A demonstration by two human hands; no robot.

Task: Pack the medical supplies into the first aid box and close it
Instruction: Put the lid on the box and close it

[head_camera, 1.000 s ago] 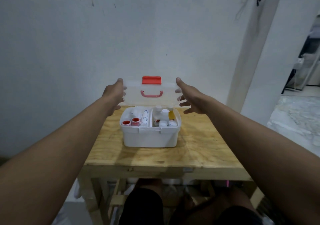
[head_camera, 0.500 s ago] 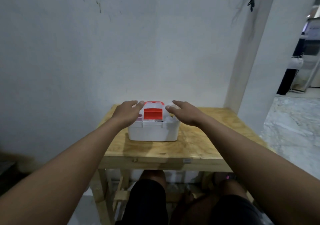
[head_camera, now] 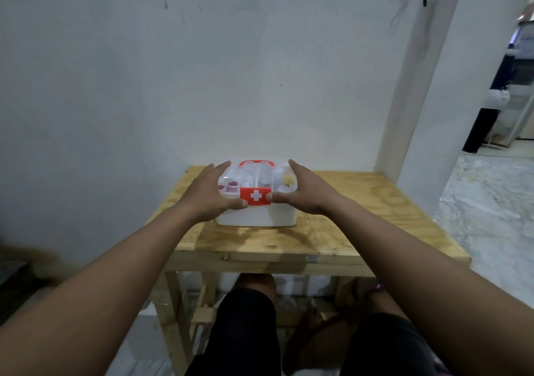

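The white first aid box (head_camera: 257,216) stands on the wooden table (head_camera: 361,219) with its clear lid down. Bottles and red-capped containers (head_camera: 231,185) show through the lid. A red carry handle (head_camera: 256,162) lies on top of the lid at the back. The red latch with a white cross (head_camera: 255,196) sits folded down over the front rim. My left hand (head_camera: 209,193) rests on the lid's left side, thumb touching the latch's left edge. My right hand (head_camera: 303,192) rests on the right side, thumb against the latch's right edge.
The table stands against a white wall (head_camera: 202,72). A white pillar (head_camera: 427,86) rises at the table's right rear, with a marble-patterned floor (head_camera: 491,202) beyond it. My knees in dark shorts (head_camera: 245,332) sit below the table's front edge.
The lid went from upright to fully down over the supplies. The red latch has folded down onto the front rim, and both thumbs now press beside it.
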